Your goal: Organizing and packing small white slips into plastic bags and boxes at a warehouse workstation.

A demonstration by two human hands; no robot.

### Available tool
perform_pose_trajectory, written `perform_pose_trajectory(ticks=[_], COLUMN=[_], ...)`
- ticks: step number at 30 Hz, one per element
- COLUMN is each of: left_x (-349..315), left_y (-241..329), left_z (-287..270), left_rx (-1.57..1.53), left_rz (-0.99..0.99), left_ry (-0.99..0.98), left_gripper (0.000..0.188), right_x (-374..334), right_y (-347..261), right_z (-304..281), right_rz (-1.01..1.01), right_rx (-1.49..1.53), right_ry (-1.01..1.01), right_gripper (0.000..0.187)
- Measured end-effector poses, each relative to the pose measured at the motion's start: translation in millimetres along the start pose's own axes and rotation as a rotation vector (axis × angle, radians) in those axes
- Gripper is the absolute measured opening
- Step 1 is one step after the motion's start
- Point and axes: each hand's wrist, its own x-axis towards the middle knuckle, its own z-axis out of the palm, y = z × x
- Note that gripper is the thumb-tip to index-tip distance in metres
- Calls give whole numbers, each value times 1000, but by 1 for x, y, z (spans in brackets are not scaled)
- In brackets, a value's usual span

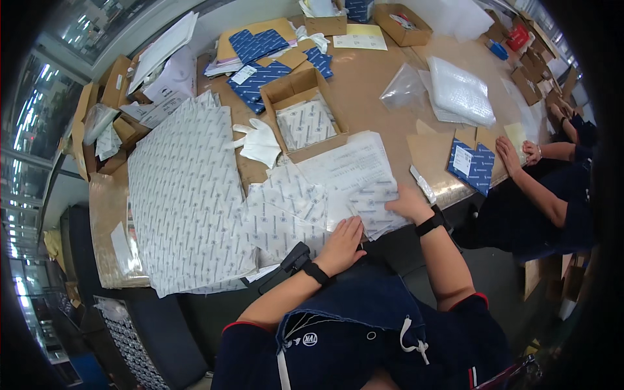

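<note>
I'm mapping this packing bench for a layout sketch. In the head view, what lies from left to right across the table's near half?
Big stack of printed paper sheets → white glove → left hand → right hand → blue packet with a white label → a co-worker's hands.

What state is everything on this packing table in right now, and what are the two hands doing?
Left hand: flat, palm down, pressing printed tissue sheets.
Right hand: fingers spread on a folded tissue sheet.
Large stack of printed tissue paper: lying flat, untouched.
Open cardboard box: flaps up, folded tissue inside.
White gloves: off, lying loose beside the box.
Bubble-wrap bag: lying flat, puffy.
Clear plastic bag: crumpled, looks empty.
</note>
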Motion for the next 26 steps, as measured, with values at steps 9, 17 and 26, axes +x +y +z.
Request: perform_pose_trajectory(ticks=[9, 17, 26], left_x=[-50, -121, -116], left_y=[-12, -51, -57], left_z=[-60, -94, -66], left_rx=[-174, 77, 107], left_rz=[-211, -619, -844], left_ry=[238, 407, 463], left_gripper=[46, 59, 83], right_x=[6, 116, 185], right_y=[-65, -208, -245], right_z=[-53, -59, 10], right_rz=[-192, -466, -391], right_rx=[490, 438, -932], right_ry=[-270, -7, -192], right_gripper=[36, 33, 80])
